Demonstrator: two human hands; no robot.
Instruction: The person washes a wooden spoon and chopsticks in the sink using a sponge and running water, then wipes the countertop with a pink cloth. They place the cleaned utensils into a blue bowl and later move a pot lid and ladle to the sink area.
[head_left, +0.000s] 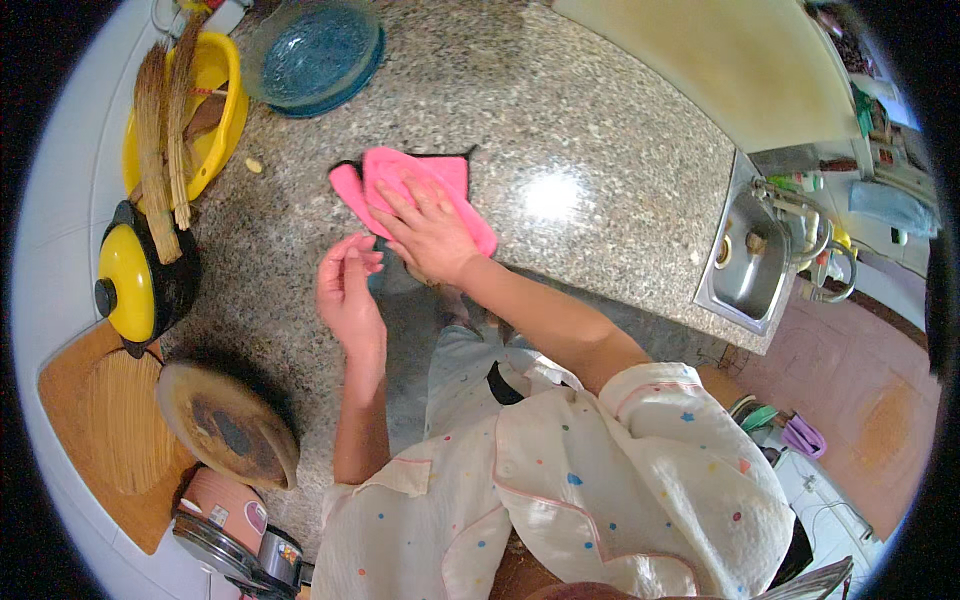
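My right hand rests palm down on a folded pink cloth with dark edging, holding it against the speckled granite countertop close to the front edge. Part of the cloth is hidden beneath the palm and fingers. To its left is my left hand, with loosely bent fingers and nothing in it. It is raised near the counter's inner corner, apart from the cloth. A small pale scrap lies on the granite, left of the cloth.
Along the left wall are a yellow basin with straw whisks, a black pot with a yellow lid, a wooden board and a scorched round disc. A blue bowl stands behind; a steel sink is rightward.
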